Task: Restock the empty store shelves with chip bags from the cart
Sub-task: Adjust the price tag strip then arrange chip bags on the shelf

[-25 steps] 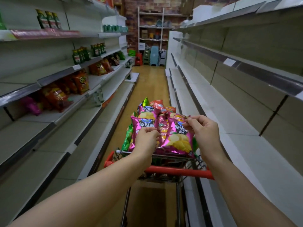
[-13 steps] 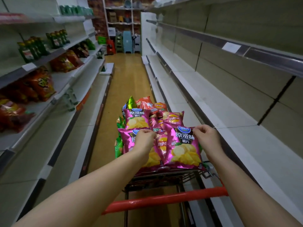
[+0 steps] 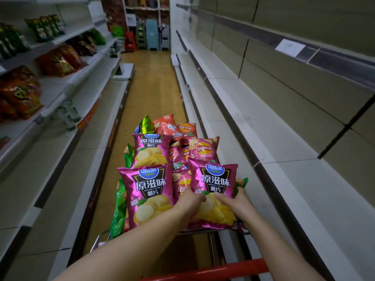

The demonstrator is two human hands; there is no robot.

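From my remote seat, the white shelves [image 3: 263,151] fill the right side of the view, running down the aisle in long tiers. The left shelves [image 3: 60,159] mirror them. Their upper tiers carry orange snack bags [image 3: 18,92] and, higher up, green bags [image 3: 42,27]. Between the two runs lies the yellow-brown floor [image 3: 150,88].

The cart [image 3: 213,271] stands in the aisle close to the right shelves, its red handle at the bottom edge of my view. It is heaped with chip bags [image 3: 152,149] in pink, green and orange.

Two large pink bags stand upright at the cart's near end. One pink bag [image 3: 148,189] is at the near left corner. The other pink bag [image 3: 215,179] is at the near right corner, and both my hands are on it.

My left hand [image 3: 190,199] grips its lower left edge, and its fingers [image 3: 197,198] are curled onto the front. My right hand [image 3: 235,199] grips its lower right edge, with the fingers wrapped round the bag.
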